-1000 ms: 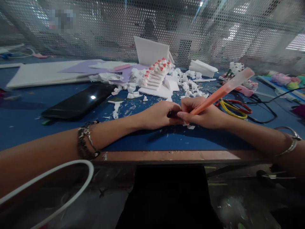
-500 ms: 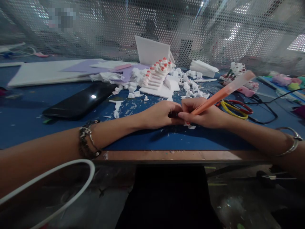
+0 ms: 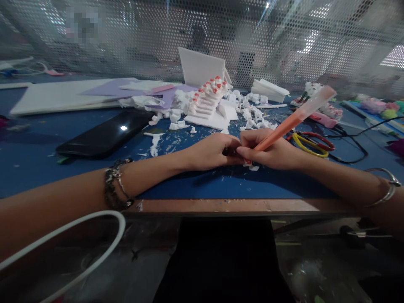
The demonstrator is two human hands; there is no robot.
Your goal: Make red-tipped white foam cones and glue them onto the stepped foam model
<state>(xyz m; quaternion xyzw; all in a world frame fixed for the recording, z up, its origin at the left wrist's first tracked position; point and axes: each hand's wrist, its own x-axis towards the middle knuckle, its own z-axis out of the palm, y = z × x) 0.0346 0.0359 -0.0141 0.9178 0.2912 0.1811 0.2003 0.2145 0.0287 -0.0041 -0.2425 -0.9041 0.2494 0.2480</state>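
My right hand (image 3: pixel 268 151) is closed round an orange marker (image 3: pixel 280 130), its pale clear end slanting up to the right. Its tip is hidden between the hands. My left hand (image 3: pixel 214 152) is closed in a pinch against the right fingertips, on a small white piece with red on it (image 3: pixel 248 162), mostly covered by the fingers. A white scrap (image 3: pixel 253 168) lies just under them. Behind the hands stands a small white staircase (image 3: pixel 203 108) lined with red-topped white pieces (image 3: pixel 216 84), in front of an upright white foam board (image 3: pixel 202 67).
White scraps (image 3: pixel 252 118) litter the blue tabletop (image 3: pixel 176 185). A black phone (image 3: pixel 104 134) lies left, near white sheets (image 3: pixel 63 97). Yellow and red loops (image 3: pixel 307 145) and a black cable (image 3: pixel 356 147) are right. A white cable (image 3: pixel 116 214) curves at front left.
The marker's upper end has shifted slightly up and left, and a little more red shows on the small piece. My left hand has barely moved.
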